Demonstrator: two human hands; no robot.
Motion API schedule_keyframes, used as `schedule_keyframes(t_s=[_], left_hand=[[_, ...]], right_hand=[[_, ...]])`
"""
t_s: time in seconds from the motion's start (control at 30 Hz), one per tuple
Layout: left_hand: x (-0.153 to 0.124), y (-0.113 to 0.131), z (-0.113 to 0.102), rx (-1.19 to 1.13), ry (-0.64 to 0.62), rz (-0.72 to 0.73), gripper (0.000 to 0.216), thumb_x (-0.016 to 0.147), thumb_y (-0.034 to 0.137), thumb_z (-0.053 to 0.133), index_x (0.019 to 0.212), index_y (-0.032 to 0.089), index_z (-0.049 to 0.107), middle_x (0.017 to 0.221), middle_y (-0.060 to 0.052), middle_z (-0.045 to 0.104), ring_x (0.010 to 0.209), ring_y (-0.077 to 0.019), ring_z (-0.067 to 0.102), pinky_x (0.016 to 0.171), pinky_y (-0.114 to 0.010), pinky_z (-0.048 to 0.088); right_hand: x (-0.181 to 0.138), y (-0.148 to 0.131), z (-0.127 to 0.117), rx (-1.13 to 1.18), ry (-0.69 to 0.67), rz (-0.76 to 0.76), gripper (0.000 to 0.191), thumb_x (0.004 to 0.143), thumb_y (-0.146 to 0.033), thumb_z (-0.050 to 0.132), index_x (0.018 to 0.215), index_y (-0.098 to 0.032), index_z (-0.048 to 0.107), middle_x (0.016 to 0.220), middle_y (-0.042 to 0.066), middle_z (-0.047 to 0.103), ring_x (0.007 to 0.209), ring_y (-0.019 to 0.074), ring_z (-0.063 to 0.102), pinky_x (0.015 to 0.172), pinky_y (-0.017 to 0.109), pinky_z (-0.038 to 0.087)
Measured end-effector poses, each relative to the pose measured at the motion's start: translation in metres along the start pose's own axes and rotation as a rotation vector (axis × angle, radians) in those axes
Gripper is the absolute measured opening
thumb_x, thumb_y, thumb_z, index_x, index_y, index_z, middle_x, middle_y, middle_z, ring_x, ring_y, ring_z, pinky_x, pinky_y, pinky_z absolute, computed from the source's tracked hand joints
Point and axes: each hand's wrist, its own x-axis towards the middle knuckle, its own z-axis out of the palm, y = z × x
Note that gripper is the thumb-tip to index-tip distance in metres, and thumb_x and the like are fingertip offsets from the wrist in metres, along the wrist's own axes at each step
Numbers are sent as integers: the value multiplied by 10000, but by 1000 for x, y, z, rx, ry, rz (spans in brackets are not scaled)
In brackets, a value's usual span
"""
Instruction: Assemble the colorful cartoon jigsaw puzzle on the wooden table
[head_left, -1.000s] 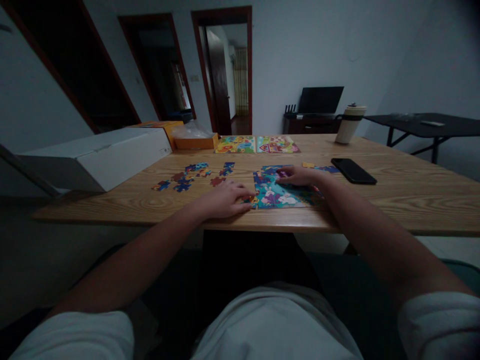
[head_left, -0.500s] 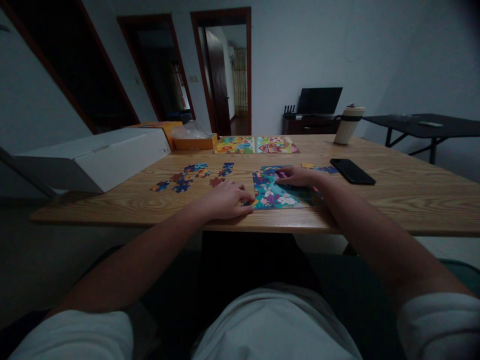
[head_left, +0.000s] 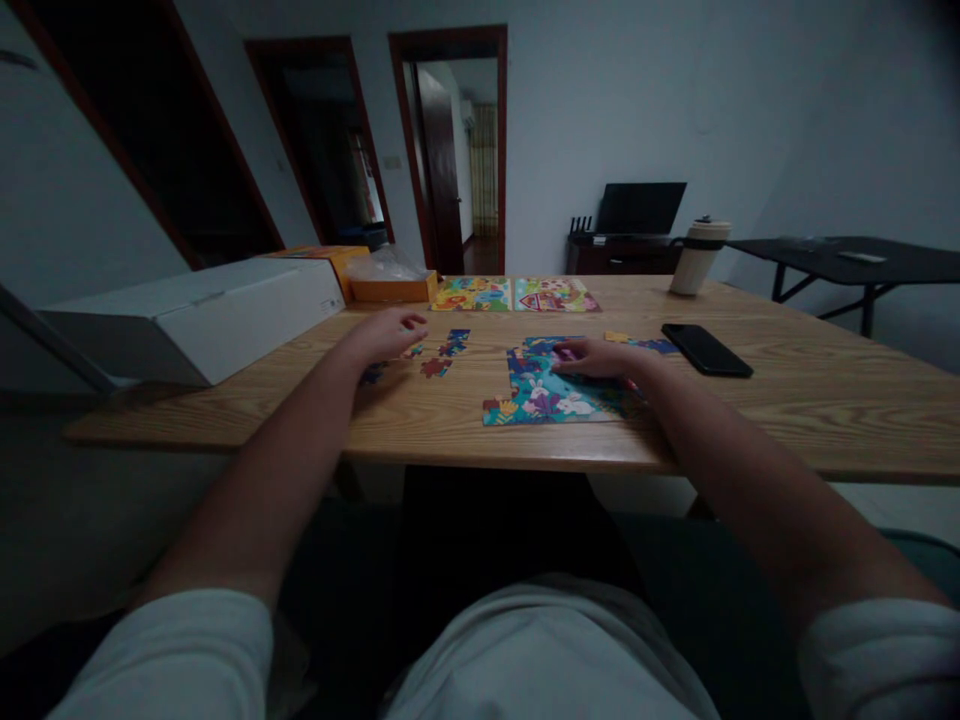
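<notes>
My left hand (head_left: 390,332) hovers over loose jigsaw pieces at the left, fingers apart and slightly bent, with nothing visible in them. Its forearm and palm cover part of that group. A reddish-brown puzzle piece (head_left: 433,368) and a blue joined piece group (head_left: 455,342) lie just right of it. My right hand (head_left: 596,358) rests on the partly joined jigsaw puzzle (head_left: 547,402), which shows white rabbits on teal. Its thumb and fingers are spread on the surface, a purple patch showing between them. Part of the puzzle is hidden under that hand.
Two finished colourful puzzles (head_left: 474,294) lie at the table's far side. A white box (head_left: 247,310) and an orange tray with plastic (head_left: 394,290) stand left. More pieces (head_left: 651,345), a black phone (head_left: 706,350) and a cream bottle (head_left: 696,262) are at right.
My left hand has left the puzzle's lower left corner and moved left and away over the loose pieces, uncovering a brown and yellow corner section. My right hand stays in place.
</notes>
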Motion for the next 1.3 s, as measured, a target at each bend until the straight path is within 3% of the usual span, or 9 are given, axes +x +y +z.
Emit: schedule_keyframes(t_s=[0.1,0.23,0.33,0.63,0.77,1.0,1.1,1.2,1.3], left_hand=[[2,-34,-2,-37,46,-171,300,856,327,606,1092,185,726,1073,-80,750,964,-256,686,835,-316,527],[3,-51,-1,-17,103,-307,301,846,285,622,1111,194,733,1118,-73,754,973,-246,695,826,-293,534],[5,-49,3,-1,94,-279,357,842,272,627,1178,207,725,1178,-70,744,999,-240,699,847,-284,531],[5,-43,10,205,-171,-124,526,826,306,651,1341,201,646,1346,-107,661,1152,-278,648,965,-322,479],[8,-46,16,221,-217,-68,559,818,282,660,1365,178,615,1400,-108,621,1187,-265,617,983,-299,456],[10,-46,19,301,-110,-124,596,778,461,694,1326,232,639,1151,-107,730,986,-281,669,850,-334,488],[9,-40,20,262,-19,-52,606,715,403,759,1282,212,659,1112,-110,724,980,-284,657,834,-336,491],[7,-31,22,148,25,8,519,698,343,793,1185,193,696,1049,-100,721,918,-264,661,793,-334,502],[3,-15,25,-143,21,25,398,760,292,763,1134,169,700,961,-88,727,826,-223,676,748,-329,517]], right_hand=[[-1,-2,-1,-7,0,17,616,761,-653,694,1282,-323,682,1093,55,740,990,301,668,868,387,524],[-1,-1,0,-26,-4,54,676,775,-672,668,1341,-303,650,1158,72,725,999,293,672,887,385,517],[1,3,1,-33,-23,49,697,792,-680,641,1375,-299,626,1194,76,712,1026,285,666,911,389,513],[2,5,0,-29,-33,49,734,804,-680,626,1429,-297,587,1263,92,686,1077,305,650,973,437,496],[2,6,0,-34,-12,62,748,790,-660,653,1442,-302,576,1274,97,682,1084,317,649,971,449,497],[4,8,3,-39,-18,52,722,800,-685,613,1425,-323,587,1227,77,701,1038,292,661,930,431,510],[5,8,3,-54,-26,45,756,802,-697,602,1438,-290,576,1228,82,698,1044,296,659,937,413,500],[5,8,2,-62,-37,53,776,798,-711,602,1442,-280,570,1268,87,681,1083,306,648,960,408,490],[4,7,1,-49,-34,74,789,786,-722,612,1449,-296,562,1311,95,663,1126,316,632,992,427,481]])
